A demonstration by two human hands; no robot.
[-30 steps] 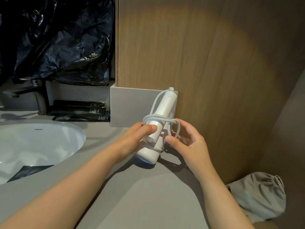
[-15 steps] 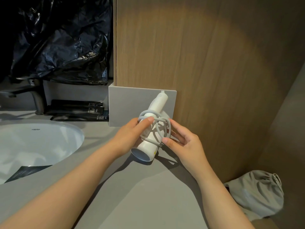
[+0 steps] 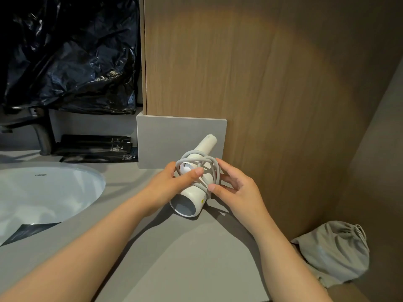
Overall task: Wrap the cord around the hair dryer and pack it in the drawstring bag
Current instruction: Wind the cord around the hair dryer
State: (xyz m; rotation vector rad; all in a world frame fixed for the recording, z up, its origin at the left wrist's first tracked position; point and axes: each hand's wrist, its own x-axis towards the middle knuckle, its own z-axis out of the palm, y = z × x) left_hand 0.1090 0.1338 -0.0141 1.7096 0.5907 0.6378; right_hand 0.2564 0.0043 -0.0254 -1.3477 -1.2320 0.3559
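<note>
The left hand (image 3: 172, 182) is holding the white cylindrical plastic hair dryer (image 3: 192, 201) just above the grey worktop (image 3: 174, 258) near its back right corner, grip curled round the barrel; the right hand (image 3: 237, 188), grip half closed, is pinching the pale grey looped cord (image 3: 209, 168) against it; the grey fabric drawstring bag (image 3: 335, 251) is lying beyond the worktop's right edge.

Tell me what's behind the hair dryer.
A grey panel stands behind the hair dryer, against the wooden wall. The dryer and its cord cover the panel's lower right part, so that area cannot be seen.
</note>
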